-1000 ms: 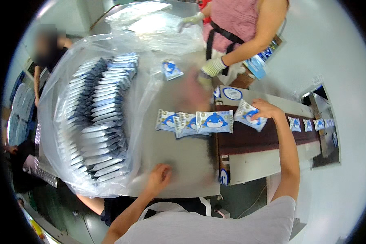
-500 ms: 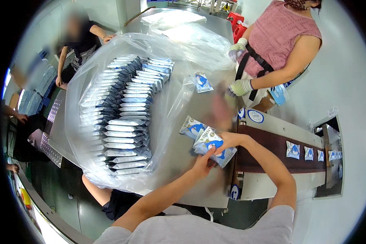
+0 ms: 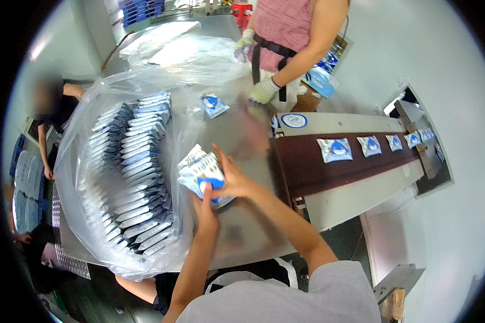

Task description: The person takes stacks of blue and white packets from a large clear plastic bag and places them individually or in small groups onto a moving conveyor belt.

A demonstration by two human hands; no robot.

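Between my hands is a small stack of white-and-blue packets (image 3: 200,171), held over the metal table beside a big clear plastic bag. My left hand (image 3: 206,209) grips the near side of the stack, thumb on top. On the right side, my right hand (image 3: 233,176) presses against the packets with a finger stretched upward. How many packets are in the stack is hidden. Inside the clear plastic bag (image 3: 70,145), two curved rows of similar packets (image 3: 143,156) stand on edge. One single packet (image 3: 214,105) lies on the table farther off.
A brown conveyor belt (image 3: 307,175) at right carries several spaced packets (image 3: 335,150). Across the table stands a co-worker with striped gloves (image 3: 265,90). Flat plastic bags (image 3: 188,56) lie at the back of the table (image 3: 253,229). Another person (image 3: 54,113) is at the left.
The view has swung right. My hands and the packets have moved left, away from the belt and closer to the bag. Packets on the belt have come nearer the table.
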